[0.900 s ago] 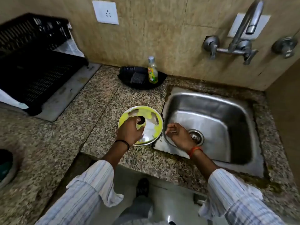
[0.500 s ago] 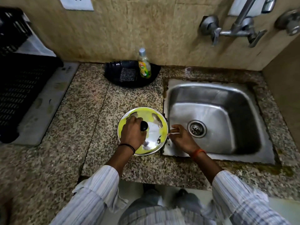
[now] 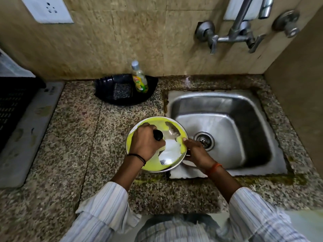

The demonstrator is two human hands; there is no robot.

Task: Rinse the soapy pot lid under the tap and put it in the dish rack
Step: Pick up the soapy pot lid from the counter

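Observation:
The pot lid (image 3: 172,151) is round steel, smeared with yellow-green soap, with a black knob (image 3: 158,135) in its middle. It sits at the sink's left edge, partly over the rim. My left hand (image 3: 146,143) is closed around the knob from the left. My right hand (image 3: 196,151) grips the lid's right rim, thumb on top. The tap (image 3: 239,27) is on the wall above the steel sink (image 3: 244,109), with no water running. The black dish rack (image 3: 12,103) is at the far left, cut off by the frame edge.
A black tray (image 3: 108,86) against the wall holds a scrub pad (image 3: 122,90) and a dish soap bottle (image 3: 139,79). The rack stands on a grey mat (image 3: 26,133). A speckled granite counter (image 3: 73,154) surrounds the sink. A side wall rises at the right.
The lid has shifted right, toward the sink. My right hand, earlier resting on the sink rim, now grips the lid's right edge. The view has tilted down and closer.

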